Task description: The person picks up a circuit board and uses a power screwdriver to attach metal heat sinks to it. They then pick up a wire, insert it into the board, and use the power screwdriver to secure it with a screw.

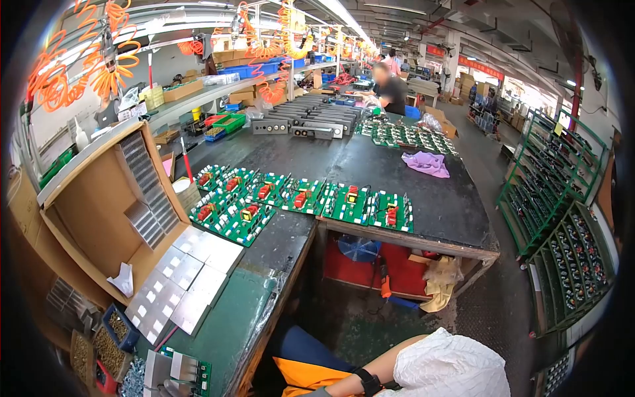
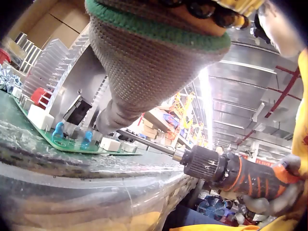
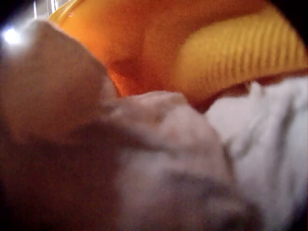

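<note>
Electric screwdriver (image 2: 231,173) — bit (image 2: 151,144) toward circuit board (image 2: 72,143), axis seemingly aslant.

Can make out no legible words: only pale, unreadable marks on the dark collar (image 2: 203,163) of the power screwdriver (image 2: 252,178), and lettering too small to read on the red banner (image 1: 481,68).

1 held elec. driver (image 2: 226,171), 1 separate PCB (image 1: 205,378), approx. 8 grpd. PCBs (image 1: 301,198).

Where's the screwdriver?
In the left wrist view, the screwdriver is low on the right, in the right hand, its shaft pointing left toward the green board.
</note>
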`<state>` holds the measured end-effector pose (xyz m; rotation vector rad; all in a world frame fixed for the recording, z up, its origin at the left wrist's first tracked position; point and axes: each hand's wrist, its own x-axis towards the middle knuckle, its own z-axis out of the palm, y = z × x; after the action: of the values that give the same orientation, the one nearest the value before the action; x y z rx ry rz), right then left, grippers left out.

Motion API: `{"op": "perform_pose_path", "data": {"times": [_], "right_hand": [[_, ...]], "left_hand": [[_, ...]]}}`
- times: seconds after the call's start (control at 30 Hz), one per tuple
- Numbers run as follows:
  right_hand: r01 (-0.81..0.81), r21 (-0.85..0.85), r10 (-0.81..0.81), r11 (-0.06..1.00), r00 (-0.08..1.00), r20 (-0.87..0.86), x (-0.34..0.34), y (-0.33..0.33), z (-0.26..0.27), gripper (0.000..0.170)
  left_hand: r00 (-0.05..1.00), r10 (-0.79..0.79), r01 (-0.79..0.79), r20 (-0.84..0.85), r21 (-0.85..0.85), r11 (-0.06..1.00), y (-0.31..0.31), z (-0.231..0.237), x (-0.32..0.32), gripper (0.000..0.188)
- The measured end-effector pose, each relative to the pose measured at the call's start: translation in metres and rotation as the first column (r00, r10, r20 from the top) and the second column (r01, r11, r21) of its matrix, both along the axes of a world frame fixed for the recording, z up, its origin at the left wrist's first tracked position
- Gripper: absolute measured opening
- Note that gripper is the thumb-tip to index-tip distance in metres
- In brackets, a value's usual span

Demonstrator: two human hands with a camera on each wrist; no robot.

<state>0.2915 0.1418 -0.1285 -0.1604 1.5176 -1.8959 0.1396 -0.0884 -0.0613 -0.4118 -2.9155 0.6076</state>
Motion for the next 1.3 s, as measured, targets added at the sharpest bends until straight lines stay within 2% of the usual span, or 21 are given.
{"op": "perform_pose_path", "data": {"times": [0.13,0.2,0.27,0.33,0.4,0.43,0.53,0.57,0.7,0.87,0.93,1.0,1.2,1.3], "right_hand": [[-0.030,-0.022,0.029,0.999,0.999,-0.020,-0.001,-0.003,-0.007,0.042],[-0.019,0.049,0.020,0.999,0.999,-0.027,-0.001,-0.002,-0.003,0.042],[-0.018,0.044,0.020,0.999,0.999,-0.034,-0.001,-0.002,-0.006,0.042],[-0.022,0.039,0.023,0.999,0.999,-0.039,-0.001,-0.001,-0.003,0.042],[-0.028,0.137,0.032,0.990,0.999,-0.029,-0.002,0.001,0.009,0.042],[-0.035,0.133,0.039,0.990,0.999,-0.026,-0.001,0.000,0.007,0.042],[-0.007,0.114,0.011,0.993,0.999,-0.032,-0.002,-0.001,0.002,0.042],[-0.030,0.059,0.031,0.998,0.999,-0.019,-0.003,0.000,0.004,0.041],[-0.044,-0.052,0.046,0.998,0.999,0.030,-0.003,0.002,0.008,0.037],[-0.002,-0.048,0.003,0.999,1.000,0.008,-0.004,-0.001,-0.002,0.033],[0.000,-0.022,0.000,1.000,1.000,-0.006,-0.004,-0.003,0.000,0.033],[-0.024,-0.138,0.042,0.990,0.991,0.127,-0.004,-0.001,0.007,0.033],[-0.056,-0.213,0.091,0.975,0.984,0.155,-0.004,0.002,0.018,0.036],[-0.066,-0.198,0.094,0.978,0.986,0.140,-0.006,0.001,0.011,0.038]], "left_hand": [[1.000,-0.001,0.001,-0.014,0.038,0.999,-0.001,-0.003,-0.001,0.063],[1.000,0.013,-0.013,0.006,0.055,0.998,0.002,0.002,0.000,0.062],[0.999,0.028,-0.030,0.026,0.075,0.997,0.003,0.003,0.001,0.062],[1.000,-0.002,0.003,-0.029,0.042,0.999,0.002,0.001,0.002,0.062],[1.000,0.015,-0.015,-0.006,0.046,0.999,0.004,0.005,0.002,0.062],[1.000,0.028,-0.029,0.013,0.051,0.998,0.004,0.006,0.002,0.062],[0.996,0.061,-0.063,0.072,0.019,0.998,0.004,0.004,-0.001,0.064],[0.990,0.082,-0.088,0.119,0.044,0.995,0.006,0.008,0.000,0.066],[0.989,0.094,-0.097,0.117,0.028,0.995,0.010,0.009,0.001,0.067],[0.985,0.107,-0.107,0.135,-0.011,0.994,0.009,0.007,-0.002,0.066],[0.989,0.087,-0.086,0.117,-0.014,0.996,0.007,0.007,-0.001,0.066],[0.993,0.067,-0.066,0.097,-0.015,0.998,0.006,0.006,-0.001,0.065],[0.998,0.032,-0.035,0.062,0.039,0.999,0.006,0.007,-0.001,0.063],[0.998,0.022,-0.026,0.059,0.060,0.998,0.004,0.005,-0.002,0.062]]}}
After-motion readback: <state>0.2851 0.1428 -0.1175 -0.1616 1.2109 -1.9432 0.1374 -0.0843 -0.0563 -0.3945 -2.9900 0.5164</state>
